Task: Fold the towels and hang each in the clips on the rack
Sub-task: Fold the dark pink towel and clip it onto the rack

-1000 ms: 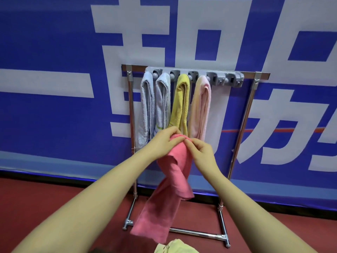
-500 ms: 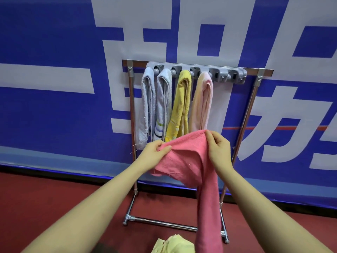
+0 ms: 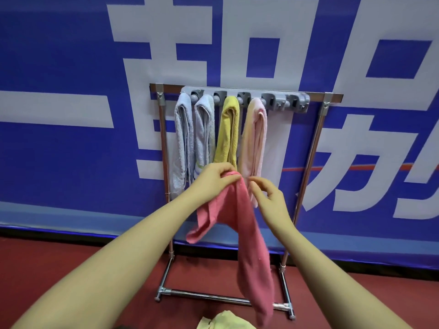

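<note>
1. The left hand (image 3: 215, 178) is pinching the top of a coral-pink terry towel (image 3: 247, 238), which is dangling before the chrome clip rack (image 3: 313, 143).
2. The right hand (image 3: 269, 198) is hovering beside it, fingers loosely curled, holding nothing.

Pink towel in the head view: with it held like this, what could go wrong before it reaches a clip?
1. Only the left hand pinches the pink towel; the right hand is open beside it, so it could slip.
2. Its two hanging ends are uneven, so the fold may come out lopsided.
3. The long end hangs near the rack's base bar and could snag when lifted toward the free clips.
</note>
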A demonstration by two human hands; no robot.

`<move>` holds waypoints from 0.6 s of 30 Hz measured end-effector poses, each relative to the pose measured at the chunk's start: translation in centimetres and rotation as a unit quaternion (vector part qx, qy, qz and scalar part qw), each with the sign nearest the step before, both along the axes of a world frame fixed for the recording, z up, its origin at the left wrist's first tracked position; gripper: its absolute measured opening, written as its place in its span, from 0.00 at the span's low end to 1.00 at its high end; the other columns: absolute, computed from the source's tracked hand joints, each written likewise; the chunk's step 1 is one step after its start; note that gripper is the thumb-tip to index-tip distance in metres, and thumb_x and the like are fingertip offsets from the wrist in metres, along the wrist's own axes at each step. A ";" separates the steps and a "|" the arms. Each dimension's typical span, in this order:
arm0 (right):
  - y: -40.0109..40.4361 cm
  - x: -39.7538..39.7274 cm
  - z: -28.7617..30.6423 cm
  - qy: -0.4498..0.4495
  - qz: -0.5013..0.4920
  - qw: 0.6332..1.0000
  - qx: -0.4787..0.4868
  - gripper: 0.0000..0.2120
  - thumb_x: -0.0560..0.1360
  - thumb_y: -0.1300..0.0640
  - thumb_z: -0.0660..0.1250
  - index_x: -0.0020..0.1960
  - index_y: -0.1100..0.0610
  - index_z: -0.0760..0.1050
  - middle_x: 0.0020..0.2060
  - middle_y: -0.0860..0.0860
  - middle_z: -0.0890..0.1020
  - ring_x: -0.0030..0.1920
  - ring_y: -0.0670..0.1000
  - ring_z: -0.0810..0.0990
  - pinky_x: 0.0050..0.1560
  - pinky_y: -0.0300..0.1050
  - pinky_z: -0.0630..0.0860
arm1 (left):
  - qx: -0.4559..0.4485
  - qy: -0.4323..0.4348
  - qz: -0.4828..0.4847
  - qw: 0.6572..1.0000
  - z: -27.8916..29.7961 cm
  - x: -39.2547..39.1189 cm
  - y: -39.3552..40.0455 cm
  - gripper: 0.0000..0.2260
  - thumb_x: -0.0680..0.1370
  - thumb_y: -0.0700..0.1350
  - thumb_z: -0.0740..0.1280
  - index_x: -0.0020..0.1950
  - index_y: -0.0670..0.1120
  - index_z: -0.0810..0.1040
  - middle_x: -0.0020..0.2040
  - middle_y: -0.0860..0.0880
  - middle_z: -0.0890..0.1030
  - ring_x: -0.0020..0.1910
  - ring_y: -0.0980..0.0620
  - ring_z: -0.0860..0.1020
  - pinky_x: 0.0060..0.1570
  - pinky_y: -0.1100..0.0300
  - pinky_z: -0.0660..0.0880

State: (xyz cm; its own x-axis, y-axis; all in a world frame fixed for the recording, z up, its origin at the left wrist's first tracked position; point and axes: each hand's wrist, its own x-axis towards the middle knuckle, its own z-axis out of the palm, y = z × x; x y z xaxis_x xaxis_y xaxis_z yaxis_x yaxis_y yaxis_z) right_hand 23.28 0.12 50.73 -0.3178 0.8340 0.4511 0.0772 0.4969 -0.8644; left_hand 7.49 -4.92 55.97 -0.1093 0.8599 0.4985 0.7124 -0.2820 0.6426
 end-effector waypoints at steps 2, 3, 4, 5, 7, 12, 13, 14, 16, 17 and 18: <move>-0.6 -0.8 0.8 0.023 0.059 0.998 -0.012 0.06 0.78 0.59 0.64 0.51 0.51 0.79 0.46 0.46 0.82 0.46 0.36 0.78 0.53 0.32 0.72 | -0.005 0.007 -0.005 1.000 0.1 0.5 0.3 0.05 0.75 0.42 0.68 0.44 0.42 0.81 0.39 0.50 0.80 0.40 0.56 0.75 0.45 0.63 0.70; -0.7 -1.1 1.0 0.034 0.070 0.997 -0.020 0.06 0.78 0.60 0.64 0.49 0.52 0.79 0.43 0.46 0.82 0.44 0.38 0.78 0.50 0.32 0.73 | -0.002 0.006 -0.001 1.000 0.1 0.5 0.3 0.05 0.76 0.42 0.68 0.44 0.42 0.81 0.39 0.50 0.80 0.39 0.57 0.75 0.44 0.63 0.70; -0.8 -1.3 1.1 0.042 0.072 0.996 -0.027 0.06 0.78 0.61 0.65 0.47 0.53 0.79 0.41 0.46 0.82 0.42 0.39 0.78 0.47 0.32 0.74 | 0.001 0.006 0.004 1.000 0.2 0.5 0.2 0.05 0.76 0.43 0.68 0.44 0.42 0.80 0.38 0.51 0.79 0.39 0.57 0.75 0.43 0.64 0.70; -0.7 -1.4 1.1 0.048 0.074 0.996 -0.030 0.07 0.78 0.61 0.64 0.45 0.54 0.79 0.38 0.47 0.81 0.40 0.39 0.77 0.45 0.32 0.74 | 0.002 0.003 0.008 1.000 0.3 0.4 0.0 0.05 0.76 0.43 0.68 0.44 0.42 0.80 0.38 0.52 0.79 0.38 0.58 0.74 0.42 0.67 0.69; -0.7 -1.6 1.1 0.052 0.072 0.996 -0.026 0.08 0.78 0.61 0.64 0.42 0.56 0.78 0.34 0.48 0.79 0.35 0.39 0.75 0.39 0.32 0.72 | -0.005 -0.014 0.019 1.000 0.3 -0.1 -0.4 0.04 0.75 0.44 0.69 0.44 0.43 0.79 0.38 0.54 0.78 0.39 0.61 0.75 0.40 0.72 0.69; -0.9 -2.0 1.9 0.051 0.037 0.998 -0.012 0.10 0.79 0.60 0.63 0.40 0.55 0.77 0.33 0.48 0.78 0.33 0.39 0.73 0.35 0.33 0.71 | -0.059 -0.036 0.059 0.996 -0.5 -2.0 -2.0 0.07 0.75 0.46 0.70 0.47 0.43 0.79 0.45 0.46 0.82 0.46 0.51 0.79 0.48 0.59 0.74; -0.9 -2.1 1.9 0.052 0.032 0.998 -0.013 0.09 0.79 0.59 0.62 0.41 0.55 0.77 0.35 0.49 0.79 0.35 0.40 0.74 0.36 0.33 0.72 | -0.064 -0.036 0.064 0.995 -0.7 -2.2 -2.3 0.07 0.75 0.46 0.70 0.47 0.43 0.79 0.45 0.46 0.82 0.46 0.50 0.78 0.48 0.59 0.74; -0.9 -2.2 2.0 0.054 0.026 0.998 -0.014 0.09 0.79 0.58 0.62 0.41 0.55 0.77 0.36 0.49 0.79 0.36 0.41 0.75 0.38 0.34 0.73 | -0.066 -0.036 0.068 0.995 -0.9 -2.4 -2.6 0.06 0.75 0.45 0.69 0.47 0.42 0.79 0.45 0.47 0.81 0.45 0.50 0.78 0.46 0.61 0.73; -0.8 -2.2 1.9 0.055 0.003 0.998 -0.011 0.09 0.80 0.57 0.62 0.43 0.57 0.77 0.38 0.50 0.80 0.38 0.43 0.75 0.40 0.34 0.73 | -0.067 -0.037 0.076 0.994 -1.2 -2.6 -3.1 0.05 0.76 0.44 0.69 0.46 0.42 0.79 0.43 0.48 0.80 0.43 0.53 0.76 0.43 0.63 0.71; -0.7 -2.1 1.8 0.057 -0.012 0.998 -0.010 0.09 0.80 0.57 0.61 0.43 0.58 0.77 0.38 0.50 0.80 0.38 0.43 0.75 0.40 0.35 0.73 | -0.066 -0.042 0.081 0.994 -1.3 -2.8 -3.2 0.05 0.76 0.44 0.68 0.46 0.42 0.79 0.43 0.47 0.80 0.43 0.53 0.76 0.43 0.63 0.71; -0.5 -1.9 1.7 0.060 -0.024 0.998 -0.009 0.10 0.80 0.57 0.61 0.43 0.59 0.77 0.37 0.50 0.79 0.38 0.43 0.75 0.40 0.35 0.73 | -0.063 -0.051 0.086 0.993 -1.4 -3.0 -3.4 0.06 0.76 0.44 0.68 0.46 0.42 0.79 0.43 0.46 0.81 0.42 0.53 0.76 0.43 0.60 0.72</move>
